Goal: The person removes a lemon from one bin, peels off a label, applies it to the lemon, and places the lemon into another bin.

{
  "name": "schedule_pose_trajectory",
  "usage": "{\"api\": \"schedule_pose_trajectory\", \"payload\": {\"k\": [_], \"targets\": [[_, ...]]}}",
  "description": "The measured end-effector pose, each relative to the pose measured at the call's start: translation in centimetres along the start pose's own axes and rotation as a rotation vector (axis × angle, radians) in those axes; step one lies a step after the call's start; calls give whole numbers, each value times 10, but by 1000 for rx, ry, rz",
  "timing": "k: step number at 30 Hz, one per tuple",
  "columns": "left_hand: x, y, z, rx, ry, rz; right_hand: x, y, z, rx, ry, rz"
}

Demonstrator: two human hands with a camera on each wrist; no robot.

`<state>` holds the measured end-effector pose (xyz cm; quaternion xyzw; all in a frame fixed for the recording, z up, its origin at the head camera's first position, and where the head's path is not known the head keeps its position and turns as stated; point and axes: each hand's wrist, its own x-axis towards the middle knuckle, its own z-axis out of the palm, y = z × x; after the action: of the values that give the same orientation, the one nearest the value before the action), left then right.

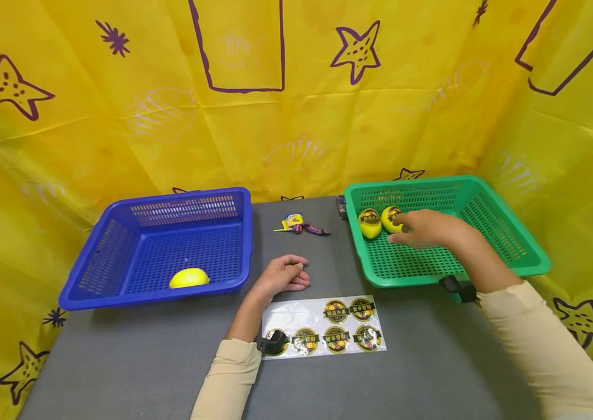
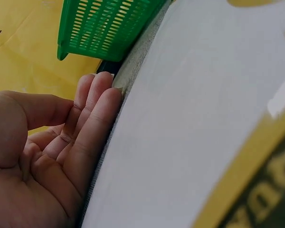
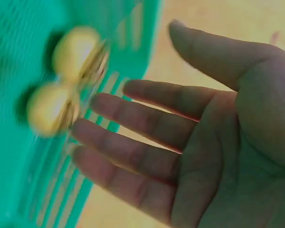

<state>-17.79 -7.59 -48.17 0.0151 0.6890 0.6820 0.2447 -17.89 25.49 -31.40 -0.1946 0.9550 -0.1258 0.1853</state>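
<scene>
Two yellow lemons with round stickers (image 1: pixel 370 223) (image 1: pixel 390 218) lie in the far left corner of the green basket (image 1: pixel 506 233). My right hand (image 1: pixel 422 229) hovers over them inside the basket, fingers spread and straight, holding nothing; the right wrist view shows the blurred lemons (image 3: pixel 76 54) (image 3: pixel 50 109) just beyond its fingertips (image 3: pixel 90 126). My left hand (image 1: pixel 283 274) rests on the grey table, loosely curled and empty, just above a sticker sheet (image 1: pixel 325 326). In the left wrist view its fingers (image 2: pixel 92 118) lie by the sheet's white edge (image 2: pixel 190 118). One plain lemon (image 1: pixel 189 278) sits in the blue basket (image 1: pixel 118 245).
Wrapped candies (image 1: pixel 301 226) lie at the table's back between the baskets, and a small dark item (image 1: pixel 341 206) sits behind the green basket's corner. Yellow cloth with purple stars (image 1: pixel 296 87) walls in the table on three sides.
</scene>
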Motion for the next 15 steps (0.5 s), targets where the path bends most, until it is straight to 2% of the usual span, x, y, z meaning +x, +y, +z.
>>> {"api": "schedule_pose_trajectory", "payload": {"k": [5,8,11,15], "targets": [[-4,4,4,49,-13,37,-20,-32,50,70,200,-90],[-10,12,8,131,-38,97,-21,-42,78,120,251,-111],[-21,27,10,291,-69,170,-19,-45,96,107,250,-102],[-39,47,9,524,-82,288,-15,-43,108,64,257,-76]]}}
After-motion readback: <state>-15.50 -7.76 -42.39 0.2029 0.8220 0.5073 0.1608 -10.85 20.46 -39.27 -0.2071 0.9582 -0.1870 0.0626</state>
